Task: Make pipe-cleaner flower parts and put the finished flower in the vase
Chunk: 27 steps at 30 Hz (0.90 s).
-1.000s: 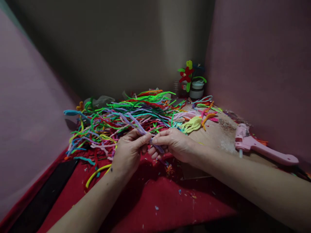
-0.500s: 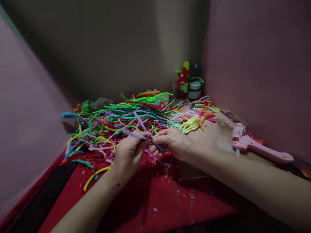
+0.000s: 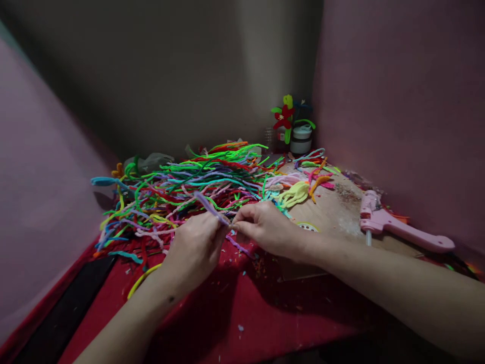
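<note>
My left hand (image 3: 197, 247) is closed around a purple pipe cleaner (image 3: 207, 206), whose fuzzy length sticks up and to the left above the knuckles. Thumb and forefinger of my right hand (image 3: 267, 227) are pinched together at the pipe cleaner's lower end, touching the left fingertips. The exact grip point is small and partly covered by the fingers. Just behind both hands spreads a large heap of multicoloured pipe cleaners (image 3: 212, 178). Another purple piece (image 3: 239, 245) lies on the red cloth (image 3: 261, 323) beneath the hands.
A pink glue gun (image 3: 405, 228) rests on the board (image 3: 341, 217) at right. Yellow loops (image 3: 294, 195) lie near a round, holed disc (image 3: 307, 227) by my right wrist. Farther back stand a red pipe-cleaner flower (image 3: 283, 117) and a lidded jar (image 3: 301, 139). Walls close in both sides.
The purple pipe cleaner has turned in my hands; two upper strands showed before, now one. My left hand has rolled over slightly, and the right fingers have drawn into a tighter pinch.
</note>
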### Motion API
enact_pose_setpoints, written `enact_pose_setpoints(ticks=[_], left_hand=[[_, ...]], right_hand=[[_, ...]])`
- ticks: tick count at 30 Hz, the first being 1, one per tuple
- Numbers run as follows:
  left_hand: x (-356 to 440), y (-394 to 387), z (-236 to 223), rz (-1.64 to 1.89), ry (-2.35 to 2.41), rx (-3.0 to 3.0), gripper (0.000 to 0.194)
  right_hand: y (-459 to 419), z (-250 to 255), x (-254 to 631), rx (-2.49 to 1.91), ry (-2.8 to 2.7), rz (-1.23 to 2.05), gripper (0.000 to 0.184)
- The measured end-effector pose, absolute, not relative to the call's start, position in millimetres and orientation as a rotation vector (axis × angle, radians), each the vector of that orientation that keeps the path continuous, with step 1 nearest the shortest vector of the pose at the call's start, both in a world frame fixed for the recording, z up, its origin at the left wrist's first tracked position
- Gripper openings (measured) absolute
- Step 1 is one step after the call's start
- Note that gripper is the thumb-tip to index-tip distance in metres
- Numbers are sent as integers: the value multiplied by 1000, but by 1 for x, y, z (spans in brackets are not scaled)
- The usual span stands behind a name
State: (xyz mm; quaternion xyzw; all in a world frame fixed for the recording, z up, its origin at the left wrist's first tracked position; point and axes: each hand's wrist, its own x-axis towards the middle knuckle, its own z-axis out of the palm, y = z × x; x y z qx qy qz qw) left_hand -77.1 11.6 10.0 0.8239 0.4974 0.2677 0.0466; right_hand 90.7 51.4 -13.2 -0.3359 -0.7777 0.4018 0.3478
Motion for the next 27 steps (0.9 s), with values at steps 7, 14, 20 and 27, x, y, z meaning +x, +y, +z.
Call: enact_pose_setpoints(ticks=[7, 14, 20, 27], left_hand=[[-80, 15, 15, 703, 1049, 1045, 25], [-76, 8, 16, 1345, 1380, 1786, 12], [-79, 4, 16, 1267, 1299, 2561, 11], [-74, 7, 16, 905, 1261, 1586, 18]], right_hand=[[43, -22, 93, -400, -2103, -92, 19], [45, -6, 94, -589, -1775, 1018, 13], [42, -1, 94, -573, -1708, 1325, 11], [42, -16, 95, -551, -2035, 470, 15]])
